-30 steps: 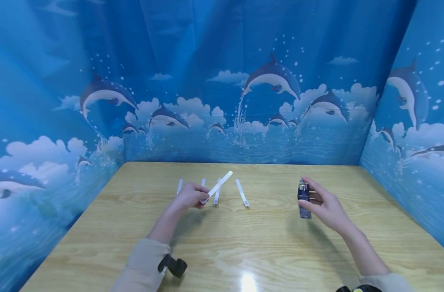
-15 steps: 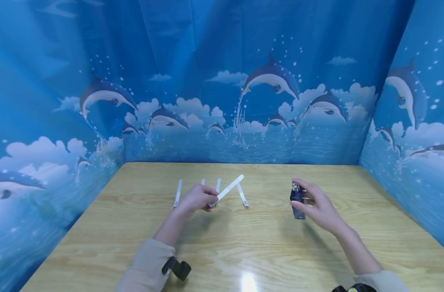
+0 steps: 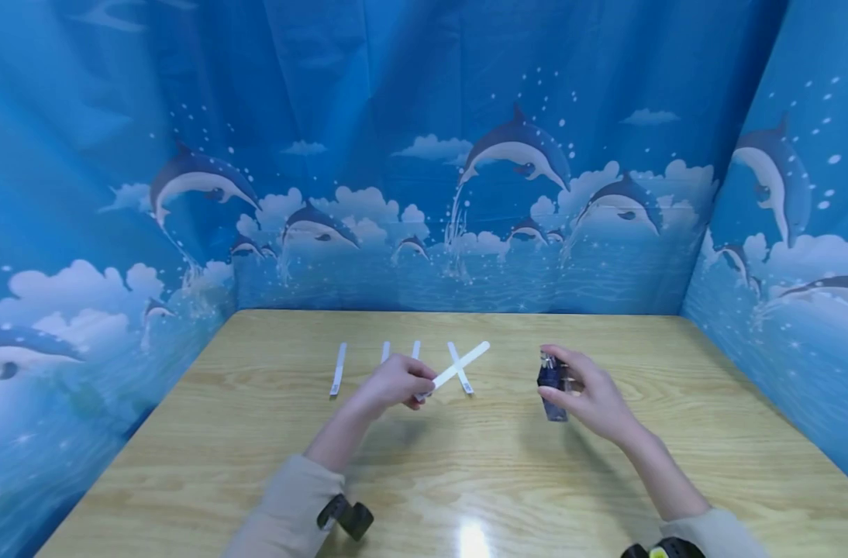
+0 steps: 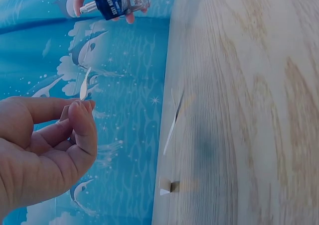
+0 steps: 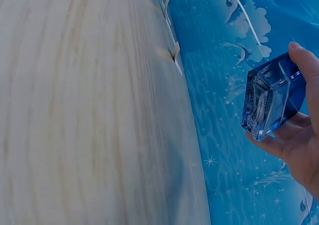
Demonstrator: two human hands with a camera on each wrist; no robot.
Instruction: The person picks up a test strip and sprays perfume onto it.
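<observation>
My left hand [image 3: 399, 381] pinches one end of a white paper test strip [image 3: 471, 357] between thumb and fingers. The strip's free end points up and to the right, overlapping the rightmost strip on the table in the head view. My right hand [image 3: 591, 394] grips a dark blue glass perfume bottle [image 3: 552, 381] above the table, a finger at its spray top. In the left wrist view the bottle's silver nozzle [image 4: 88, 7] points left, with a fingertip beside it. The bottle's clear, faceted base [image 5: 258, 105] faces the right wrist camera.
Several white strips lie in a row on the wooden table [image 3: 508, 480]: a left strip [image 3: 338, 370], two partly behind my left hand, and a right strip [image 3: 455, 356]. A blue dolphin-print curtain [image 3: 396, 256] borders the table at the back and sides.
Both hands have drawn closer together: the left has carried its strip to the right, and the right has brought the perfume bottle to the left. The leftmost table strip is now uncovered.
</observation>
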